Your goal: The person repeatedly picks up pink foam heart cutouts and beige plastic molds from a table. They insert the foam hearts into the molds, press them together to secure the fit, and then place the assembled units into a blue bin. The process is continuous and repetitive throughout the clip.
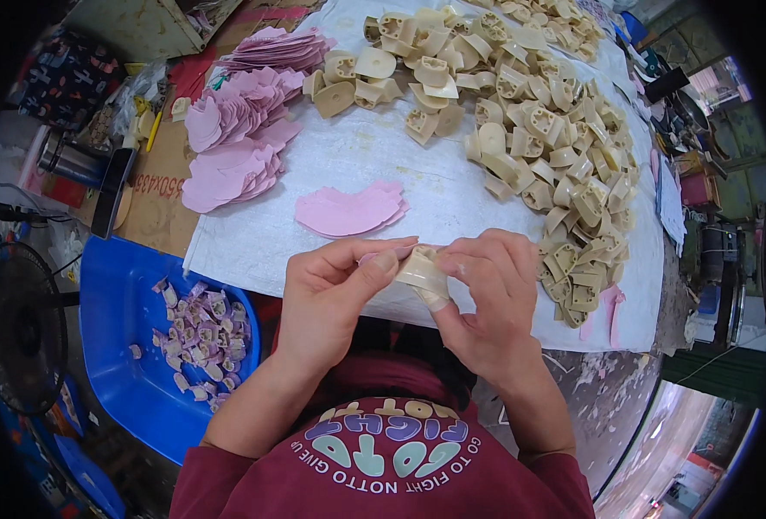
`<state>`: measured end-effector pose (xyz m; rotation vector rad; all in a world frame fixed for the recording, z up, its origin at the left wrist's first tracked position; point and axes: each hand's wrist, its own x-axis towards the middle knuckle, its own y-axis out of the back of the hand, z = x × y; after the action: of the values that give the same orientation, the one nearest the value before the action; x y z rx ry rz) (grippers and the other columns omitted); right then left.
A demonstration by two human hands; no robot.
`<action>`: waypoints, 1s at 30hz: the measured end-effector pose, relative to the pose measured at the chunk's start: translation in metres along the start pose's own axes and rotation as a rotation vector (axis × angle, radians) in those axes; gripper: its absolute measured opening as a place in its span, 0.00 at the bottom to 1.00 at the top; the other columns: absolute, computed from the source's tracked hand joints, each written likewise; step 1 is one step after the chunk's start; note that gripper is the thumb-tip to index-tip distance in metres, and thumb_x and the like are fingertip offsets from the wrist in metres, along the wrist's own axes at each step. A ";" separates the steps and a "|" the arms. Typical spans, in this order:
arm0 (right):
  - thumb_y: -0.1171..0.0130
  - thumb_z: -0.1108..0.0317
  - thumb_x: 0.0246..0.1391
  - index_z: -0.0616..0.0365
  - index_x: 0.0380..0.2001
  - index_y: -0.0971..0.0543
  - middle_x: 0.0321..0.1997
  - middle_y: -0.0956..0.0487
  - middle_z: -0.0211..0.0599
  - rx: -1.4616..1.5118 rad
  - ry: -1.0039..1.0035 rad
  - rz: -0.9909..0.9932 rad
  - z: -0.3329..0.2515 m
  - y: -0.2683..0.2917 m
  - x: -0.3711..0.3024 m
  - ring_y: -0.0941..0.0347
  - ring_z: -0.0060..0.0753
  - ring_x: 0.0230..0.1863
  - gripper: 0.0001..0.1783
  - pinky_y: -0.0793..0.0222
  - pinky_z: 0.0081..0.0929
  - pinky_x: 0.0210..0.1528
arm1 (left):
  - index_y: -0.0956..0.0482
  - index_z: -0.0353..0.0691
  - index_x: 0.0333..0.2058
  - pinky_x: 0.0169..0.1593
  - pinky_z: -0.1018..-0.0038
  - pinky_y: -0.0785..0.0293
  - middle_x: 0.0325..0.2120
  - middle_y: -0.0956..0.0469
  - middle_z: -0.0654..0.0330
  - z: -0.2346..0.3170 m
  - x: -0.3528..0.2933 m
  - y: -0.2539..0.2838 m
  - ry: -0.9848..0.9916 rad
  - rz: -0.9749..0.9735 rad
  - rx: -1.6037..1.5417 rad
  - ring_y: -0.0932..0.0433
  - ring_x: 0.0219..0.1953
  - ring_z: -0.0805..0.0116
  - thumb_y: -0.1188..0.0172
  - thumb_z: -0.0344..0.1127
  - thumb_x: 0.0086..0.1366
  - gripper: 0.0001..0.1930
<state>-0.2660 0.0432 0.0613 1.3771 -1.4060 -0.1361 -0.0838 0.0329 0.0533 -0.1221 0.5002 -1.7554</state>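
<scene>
Close to the table's near edge, my left hand pinches a thin pink cut piece between thumb and fingers. The piece meets the top of a cream plastic shoe heel, and its far part is hidden by my fingers. My right hand is closed round the heel's right side, thumb below and fingers above. Just beyond my hands lies a small fanned stack of pink curved pieces. A large heap of cream heels spreads over the right and far side of the white sheet.
Taller piles of pink pieces line the sheet's left. Below them a blue tub holds several pink-covered heels. A phone, a steel cup and a yellow pen sit left; a black fan stands beside the tub.
</scene>
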 end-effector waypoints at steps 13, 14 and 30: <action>0.37 0.74 0.32 0.58 0.31 0.26 0.31 0.28 0.36 0.019 -0.036 -0.209 0.013 -0.009 -0.002 0.32 0.42 0.38 0.16 0.41 0.39 0.42 | 0.19 0.30 0.43 0.49 0.78 0.28 0.41 0.19 0.55 -0.006 0.010 0.013 0.145 -0.142 0.111 0.23 0.43 0.75 0.43 0.31 0.66 0.11; 0.38 0.75 0.32 0.58 0.31 0.26 0.31 0.28 0.35 0.039 -0.021 -0.193 0.013 -0.008 -0.002 0.32 0.42 0.37 0.16 0.41 0.38 0.42 | 0.19 0.31 0.42 0.47 0.78 0.28 0.38 0.19 0.58 -0.006 0.015 0.018 0.173 -0.161 0.073 0.23 0.41 0.76 0.42 0.30 0.66 0.10; 0.34 0.74 0.42 0.58 0.33 0.21 0.29 0.24 0.30 0.542 -0.543 -0.125 0.002 -0.023 -0.022 0.29 0.30 0.35 0.11 0.35 0.29 0.41 | 0.21 0.34 0.46 0.49 0.74 0.28 0.38 0.19 0.54 -0.001 0.041 0.027 0.136 -0.269 0.235 0.22 0.41 0.73 0.38 0.33 0.63 0.14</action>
<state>-0.2593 0.0514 0.0317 1.9767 -1.8935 -0.2345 -0.0703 -0.0102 0.0340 0.1012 0.3836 -2.0827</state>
